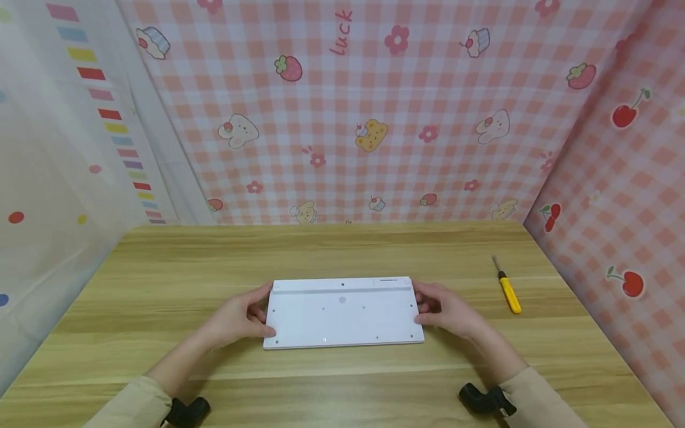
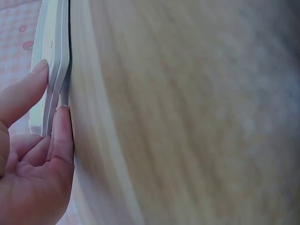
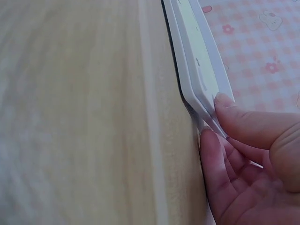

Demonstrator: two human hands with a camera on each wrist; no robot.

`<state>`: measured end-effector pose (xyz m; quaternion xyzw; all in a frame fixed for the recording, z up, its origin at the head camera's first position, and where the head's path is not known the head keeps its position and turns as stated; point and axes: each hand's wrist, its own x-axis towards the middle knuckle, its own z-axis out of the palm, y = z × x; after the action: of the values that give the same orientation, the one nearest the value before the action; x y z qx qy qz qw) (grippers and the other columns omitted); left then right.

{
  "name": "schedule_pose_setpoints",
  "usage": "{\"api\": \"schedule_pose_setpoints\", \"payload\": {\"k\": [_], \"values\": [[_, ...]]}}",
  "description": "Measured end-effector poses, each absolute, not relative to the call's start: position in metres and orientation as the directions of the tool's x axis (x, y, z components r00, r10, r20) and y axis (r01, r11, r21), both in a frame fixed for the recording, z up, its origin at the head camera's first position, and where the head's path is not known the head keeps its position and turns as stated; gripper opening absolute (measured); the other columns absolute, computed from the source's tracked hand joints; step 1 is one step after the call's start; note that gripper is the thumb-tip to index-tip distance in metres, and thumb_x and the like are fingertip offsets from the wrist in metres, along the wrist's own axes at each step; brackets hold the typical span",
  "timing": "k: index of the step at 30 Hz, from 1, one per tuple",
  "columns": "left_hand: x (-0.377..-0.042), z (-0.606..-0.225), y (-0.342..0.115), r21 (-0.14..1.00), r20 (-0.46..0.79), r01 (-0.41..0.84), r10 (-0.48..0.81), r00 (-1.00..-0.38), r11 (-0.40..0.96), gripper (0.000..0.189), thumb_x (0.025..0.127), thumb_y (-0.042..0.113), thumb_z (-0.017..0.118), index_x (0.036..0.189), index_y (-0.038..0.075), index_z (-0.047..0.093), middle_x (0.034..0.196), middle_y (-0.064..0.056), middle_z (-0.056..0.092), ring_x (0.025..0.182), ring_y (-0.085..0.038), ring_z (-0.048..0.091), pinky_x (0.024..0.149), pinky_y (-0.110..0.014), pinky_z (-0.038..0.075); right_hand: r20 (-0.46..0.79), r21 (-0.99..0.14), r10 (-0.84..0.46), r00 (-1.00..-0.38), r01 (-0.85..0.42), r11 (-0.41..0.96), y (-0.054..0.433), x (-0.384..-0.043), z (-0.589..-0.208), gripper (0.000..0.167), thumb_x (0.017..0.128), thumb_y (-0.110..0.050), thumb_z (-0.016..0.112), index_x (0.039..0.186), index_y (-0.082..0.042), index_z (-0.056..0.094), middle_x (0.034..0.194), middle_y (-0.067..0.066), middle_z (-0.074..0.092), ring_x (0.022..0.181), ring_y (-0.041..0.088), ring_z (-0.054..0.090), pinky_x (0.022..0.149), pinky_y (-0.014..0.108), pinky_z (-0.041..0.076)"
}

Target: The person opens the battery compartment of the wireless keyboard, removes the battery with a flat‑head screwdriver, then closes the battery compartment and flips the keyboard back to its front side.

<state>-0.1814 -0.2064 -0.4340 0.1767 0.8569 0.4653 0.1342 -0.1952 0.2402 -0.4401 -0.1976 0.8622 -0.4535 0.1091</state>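
A white keyboard (image 1: 348, 321) lies underside up on the wooden table, small dark screw holes or screws dotting its back. My left hand (image 1: 239, 317) grips its left end; in the left wrist view the thumb presses the upper face and the fingers reach under the edge of the keyboard (image 2: 52, 56). At the other end my right hand (image 1: 449, 310) holds it the same way, and the right wrist view shows the thumb on top of the keyboard (image 3: 199, 65) and fingertips beneath its corner. The side facing the table is hidden.
A screwdriver (image 1: 509, 293) with a yellow handle lies on the table (image 1: 321, 249) to the right, its shaft pointing away. Behind stands a pink checked curtain (image 1: 332, 119), with more printed cloth at both sides. Black wrist mounts sit by both sleeves.
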Motion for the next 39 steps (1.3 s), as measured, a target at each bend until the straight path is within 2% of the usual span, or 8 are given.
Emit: {"api": "schedule_pose_setpoints", "payload": {"k": [16, 23, 33, 39], "values": [[-0.1794, -0.4332, -0.2046, 0.823, -0.077, 0.177, 0.414, -0.907, 0.540, 0.095, 0.076, 0.012, 0.087, 0.148, -0.011, 0.032, 0.097, -0.009, 0.060, 0.085, -0.020, 0.056, 0.071, -0.024, 0.051, -0.019, -0.802, -0.460, -0.888, -0.261, 0.537, 0.2421, -0.1952, -0.4410, 0.068, 0.086, -0.006, 0.076, 0.143, 0.011, 0.042, 0.109, 0.011, 0.053, 0.093, 0.022, 0.052, 0.080, 0.027, 0.047], [-0.1817, -0.4339, -0.2046, 0.819, -0.074, 0.186, 0.421, -0.904, 0.542, 0.093, 0.078, 0.010, 0.085, 0.149, -0.011, 0.030, 0.107, -0.012, 0.059, 0.088, -0.021, 0.056, 0.074, -0.024, 0.051, -0.003, -0.785, -0.460, -0.888, -0.284, 0.551, 0.2394, -0.1937, -0.4381, 0.068, 0.087, -0.005, 0.076, 0.143, 0.011, 0.042, 0.111, 0.012, 0.054, 0.091, 0.021, 0.052, 0.079, 0.026, 0.046], [-0.1831, -0.4339, -0.2033, 0.802, -0.076, 0.208, 0.440, -0.895, 0.561, 0.093, 0.079, 0.012, 0.084, 0.149, -0.012, 0.028, 0.131, -0.022, 0.053, 0.090, -0.020, 0.055, 0.076, -0.024, 0.051, -0.033, -0.780, -0.440, -0.897, -0.252, 0.572, 0.2374, -0.1918, -0.4360, 0.066, 0.087, -0.004, 0.075, 0.144, 0.009, 0.043, 0.115, 0.014, 0.053, 0.090, 0.021, 0.051, 0.077, 0.025, 0.046], [-0.1846, -0.4326, -0.2003, 0.753, -0.028, 0.256, 0.419, -0.908, 0.606, 0.088, 0.083, 0.017, 0.082, 0.148, -0.014, 0.030, 0.107, -0.015, 0.060, 0.088, -0.022, 0.055, 0.075, -0.030, 0.050, -0.032, -0.781, -0.438, -0.898, -0.251, 0.572, 0.2363, -0.1922, -0.4363, 0.066, 0.087, -0.006, 0.075, 0.143, 0.008, 0.044, 0.115, 0.014, 0.053, 0.090, 0.021, 0.051, 0.077, 0.025, 0.045]]}}
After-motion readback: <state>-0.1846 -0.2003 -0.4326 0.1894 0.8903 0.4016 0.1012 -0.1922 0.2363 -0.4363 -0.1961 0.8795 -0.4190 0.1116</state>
